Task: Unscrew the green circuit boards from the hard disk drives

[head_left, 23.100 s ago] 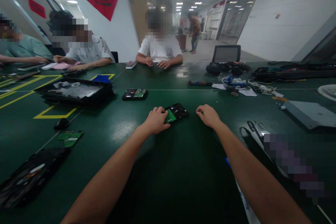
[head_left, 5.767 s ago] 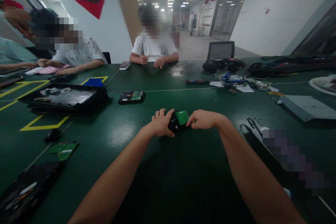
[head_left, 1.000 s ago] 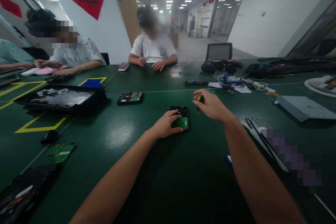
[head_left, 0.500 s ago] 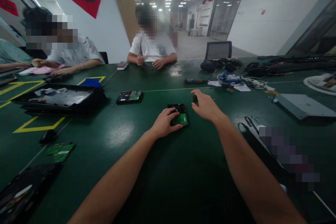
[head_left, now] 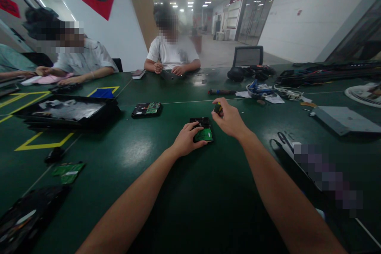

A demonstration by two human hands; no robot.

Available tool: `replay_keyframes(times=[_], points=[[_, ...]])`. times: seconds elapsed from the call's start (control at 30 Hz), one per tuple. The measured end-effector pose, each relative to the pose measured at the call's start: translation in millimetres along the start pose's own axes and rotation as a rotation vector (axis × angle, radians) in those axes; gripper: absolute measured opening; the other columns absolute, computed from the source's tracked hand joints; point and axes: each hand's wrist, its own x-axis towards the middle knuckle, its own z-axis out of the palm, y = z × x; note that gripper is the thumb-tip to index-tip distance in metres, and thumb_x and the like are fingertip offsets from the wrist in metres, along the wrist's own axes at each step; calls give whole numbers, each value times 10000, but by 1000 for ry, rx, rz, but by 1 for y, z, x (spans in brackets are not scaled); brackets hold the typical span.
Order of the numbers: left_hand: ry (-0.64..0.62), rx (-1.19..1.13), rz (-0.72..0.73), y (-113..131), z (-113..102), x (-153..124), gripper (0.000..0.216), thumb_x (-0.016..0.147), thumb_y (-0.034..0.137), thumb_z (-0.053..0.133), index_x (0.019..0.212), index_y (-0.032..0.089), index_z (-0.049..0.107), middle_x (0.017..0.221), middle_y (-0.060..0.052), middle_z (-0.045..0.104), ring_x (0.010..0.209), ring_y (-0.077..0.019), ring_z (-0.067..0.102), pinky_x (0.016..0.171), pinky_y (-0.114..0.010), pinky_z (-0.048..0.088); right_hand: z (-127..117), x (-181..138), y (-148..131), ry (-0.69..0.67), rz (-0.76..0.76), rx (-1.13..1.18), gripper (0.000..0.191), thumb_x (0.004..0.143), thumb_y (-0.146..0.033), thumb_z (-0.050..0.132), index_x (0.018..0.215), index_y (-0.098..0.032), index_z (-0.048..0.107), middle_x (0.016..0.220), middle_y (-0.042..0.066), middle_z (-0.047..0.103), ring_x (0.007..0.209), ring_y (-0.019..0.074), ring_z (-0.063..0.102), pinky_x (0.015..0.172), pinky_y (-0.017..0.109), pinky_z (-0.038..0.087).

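- Green table: dark mat surface running from the wearer out to 12 o'clock; both bare forearms lie over it.
- Left hand, 12 o'clock, near: fingers close together and curled over the left edge of the hard drive, thumb along its near side (a steadying grip, probably to keep the unit from sliding).
- Hard drive: flat on the table just ahead of the left hand, green circuit board facing up, so that face is the exposed one.
- Right hand, 1 o'clock: raised just beyond the drive's right corner, fingertips pinching a small screwdriver by its yellow-and-black handle. The tip is hidden.
- Scissors, 2 o'clock: lying flat, apart from both hands.
- Loose green boards, 9 o'clock: laid off to the side, well apart from the drive.
- Second drive, 11 o'clock: board up, untouched.
- Black tray, 10 o'clock: holds silvery parts, beside yellow floor-style markings.
- Grey panel, 2 o'clock, farther out.
- Seated person, 12 o'clock, far edge: own hands on the table, separate from the wearer's.
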Motion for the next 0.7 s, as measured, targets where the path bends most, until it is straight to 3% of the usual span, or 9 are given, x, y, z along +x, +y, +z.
replay_keyframes(times=[0.7], points=[[-28, -25, -25, 2, -3, 1, 659, 845, 569, 752, 1404, 254, 600, 1548, -129, 477, 1440, -366, 419, 1179, -578, 400, 2, 1, 3, -13, -5, 12, 320, 906, -274, 582, 1221, -253, 525, 984, 61, 694, 780, 208, 638, 784, 366, 513]])
